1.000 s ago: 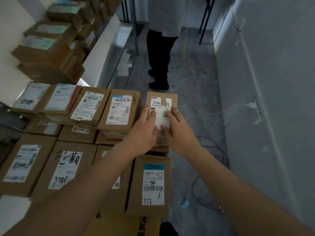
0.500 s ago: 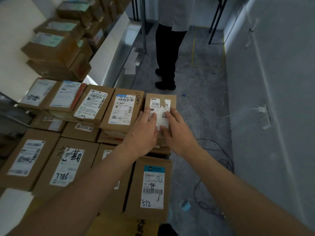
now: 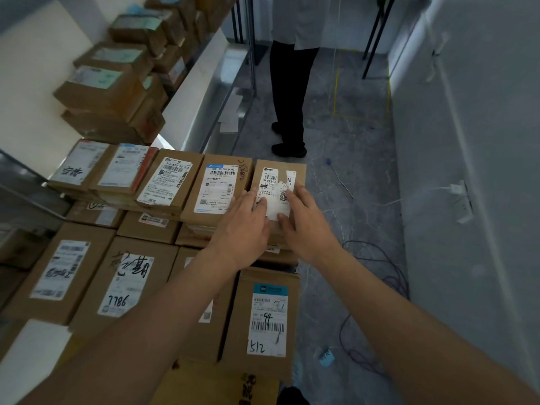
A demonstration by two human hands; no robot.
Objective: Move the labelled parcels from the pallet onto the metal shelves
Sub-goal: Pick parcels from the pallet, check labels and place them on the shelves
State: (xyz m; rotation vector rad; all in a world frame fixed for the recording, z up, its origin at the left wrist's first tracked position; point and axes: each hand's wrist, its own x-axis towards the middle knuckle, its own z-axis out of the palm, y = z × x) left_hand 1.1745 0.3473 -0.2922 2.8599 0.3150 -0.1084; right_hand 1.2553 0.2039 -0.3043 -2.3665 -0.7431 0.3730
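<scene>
Both hands on the rightmost parcel
Left hand (image 3: 245,226) and right hand (image 3: 306,223) lie flat, fingers straight, on the torn-label parcel (image 3: 280,176), mid-frame

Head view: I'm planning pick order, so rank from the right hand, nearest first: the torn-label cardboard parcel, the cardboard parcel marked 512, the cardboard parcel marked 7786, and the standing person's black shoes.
1. Torn-label cardboard parcel: under the right hand, touching.
2. Cardboard parcel marked 512: just below, nearer the camera.
3. Standing person's black shoes: beyond, on the floor.
4. Cardboard parcel marked 7786: far left.
</scene>
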